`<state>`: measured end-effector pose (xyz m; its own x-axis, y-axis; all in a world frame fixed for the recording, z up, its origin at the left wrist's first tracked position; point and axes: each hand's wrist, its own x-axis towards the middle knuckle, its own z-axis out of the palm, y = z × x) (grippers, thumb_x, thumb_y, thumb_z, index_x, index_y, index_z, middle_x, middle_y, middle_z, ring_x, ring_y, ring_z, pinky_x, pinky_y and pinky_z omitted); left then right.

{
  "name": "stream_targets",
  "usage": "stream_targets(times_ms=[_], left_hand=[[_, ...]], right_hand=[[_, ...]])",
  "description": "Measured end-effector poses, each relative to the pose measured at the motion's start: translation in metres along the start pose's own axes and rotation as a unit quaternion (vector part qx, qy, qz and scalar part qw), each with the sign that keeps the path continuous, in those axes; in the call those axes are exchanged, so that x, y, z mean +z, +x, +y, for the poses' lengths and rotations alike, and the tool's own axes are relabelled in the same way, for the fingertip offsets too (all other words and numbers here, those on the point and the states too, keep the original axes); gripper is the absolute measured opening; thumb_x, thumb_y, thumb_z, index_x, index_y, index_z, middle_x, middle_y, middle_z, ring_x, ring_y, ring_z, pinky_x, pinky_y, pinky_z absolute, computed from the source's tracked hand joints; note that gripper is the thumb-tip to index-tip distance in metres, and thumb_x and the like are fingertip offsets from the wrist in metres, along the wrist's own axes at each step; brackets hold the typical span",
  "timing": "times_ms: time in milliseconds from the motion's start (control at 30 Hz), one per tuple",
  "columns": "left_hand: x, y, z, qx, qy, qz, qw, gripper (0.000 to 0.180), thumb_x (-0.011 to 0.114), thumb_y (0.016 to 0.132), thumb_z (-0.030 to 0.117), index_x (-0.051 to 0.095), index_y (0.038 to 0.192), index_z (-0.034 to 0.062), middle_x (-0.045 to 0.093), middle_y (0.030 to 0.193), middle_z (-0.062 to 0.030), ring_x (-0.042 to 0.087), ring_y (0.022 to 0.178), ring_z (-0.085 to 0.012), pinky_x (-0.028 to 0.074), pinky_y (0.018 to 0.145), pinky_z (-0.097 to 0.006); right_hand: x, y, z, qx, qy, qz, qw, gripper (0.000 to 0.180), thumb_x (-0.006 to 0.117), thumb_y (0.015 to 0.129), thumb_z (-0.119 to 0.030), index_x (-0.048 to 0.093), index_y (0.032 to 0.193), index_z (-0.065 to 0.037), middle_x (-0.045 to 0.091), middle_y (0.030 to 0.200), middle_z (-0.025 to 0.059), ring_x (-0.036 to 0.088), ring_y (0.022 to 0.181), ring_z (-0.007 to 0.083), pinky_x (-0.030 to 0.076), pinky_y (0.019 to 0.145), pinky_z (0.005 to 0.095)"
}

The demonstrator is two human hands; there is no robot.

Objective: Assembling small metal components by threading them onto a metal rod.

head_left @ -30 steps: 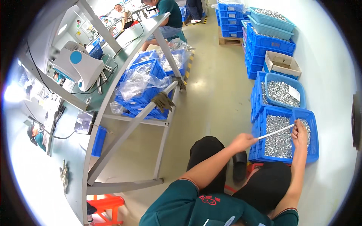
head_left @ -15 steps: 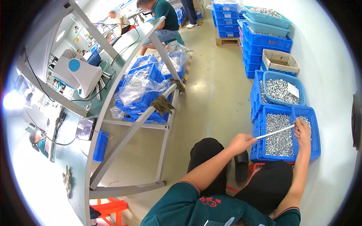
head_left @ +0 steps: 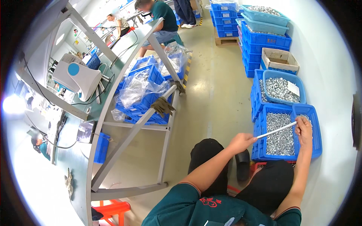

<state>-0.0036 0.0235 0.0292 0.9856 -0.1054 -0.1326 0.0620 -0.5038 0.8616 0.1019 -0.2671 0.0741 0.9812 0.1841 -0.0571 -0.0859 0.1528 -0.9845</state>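
A thin, straight, silvery-white rod (head_left: 277,130) stretches between my two hands, its right end a little higher in the picture. My left hand (head_left: 242,143) is closed around its left end. At the other end, the fingers of my right hand (head_left: 304,131) are pinched together on the rod; any small part between them is hidden. Under the rod stands a blue crate (head_left: 261,147) filled with small silvery metal parts (head_left: 279,142). My right hand is over a blue perforated basket (head_left: 316,145), which also holds some small metal parts.
A light-blue tub (head_left: 266,83) of metal pieces and a worn open box (head_left: 283,60) stand beyond, with stacked crates (head_left: 252,49) behind. On the left is a workbench with a slanted metal leg (head_left: 124,145); bagged goods in crates (head_left: 141,100) lie beneath it. People sit farther off.
The view has shifted slightly. Both hands keep their hold on the rod, and my right hand sits marginally lower and farther right in the picture.
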Motion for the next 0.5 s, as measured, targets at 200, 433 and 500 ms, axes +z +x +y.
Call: stream_targets(times_ms=[200, 433, 500], left_hand=[[0.003, 0.001, -0.004, 0.004, -0.031, 0.001, 1.0, 0.039, 0.052, 0.084, 0.037, 0.055, 0.07, 0.0002, 0.045, 0.052, -0.0075, 0.042, 0.049, -0.0153, 0.036, 0.048, -0.034], [0.011, 0.007, -0.004, -0.025, -0.073, -0.02, 0.997, 0.04, 0.052, 0.085, 0.036, 0.052, 0.065, 0.0005, 0.042, 0.052, -0.0025, 0.038, 0.05, -0.0115, 0.033, 0.046, -0.03], [0.017, 0.011, -0.013, -0.039, -0.099, -0.018, 0.994, 0.039, 0.053, 0.083, 0.036, 0.054, 0.067, 0.0002, 0.045, 0.054, -0.0051, 0.042, 0.052, -0.0137, 0.035, 0.049, -0.032]], right_hand=[[0.019, 0.003, 0.0, 0.019, -0.035, 0.055, 0.998, 0.014, 0.056, 0.084, -0.018, 0.056, 0.085, -0.004, 0.043, 0.057, -0.0036, 0.035, 0.042, 0.0013, 0.024, 0.034, 0.0152], [0.02, 0.004, 0.012, 0.079, 0.076, 0.018, 0.994, 0.02, 0.057, 0.084, -0.022, 0.056, 0.093, -0.004, 0.044, 0.058, -0.0035, 0.036, 0.042, 0.0018, 0.026, 0.034, 0.0146], [0.024, 0.005, 0.012, 0.095, 0.088, -0.007, 0.992, 0.021, 0.056, 0.085, -0.022, 0.055, 0.096, -0.004, 0.046, 0.062, -0.0028, 0.039, 0.044, 0.0037, 0.028, 0.036, 0.0157]])
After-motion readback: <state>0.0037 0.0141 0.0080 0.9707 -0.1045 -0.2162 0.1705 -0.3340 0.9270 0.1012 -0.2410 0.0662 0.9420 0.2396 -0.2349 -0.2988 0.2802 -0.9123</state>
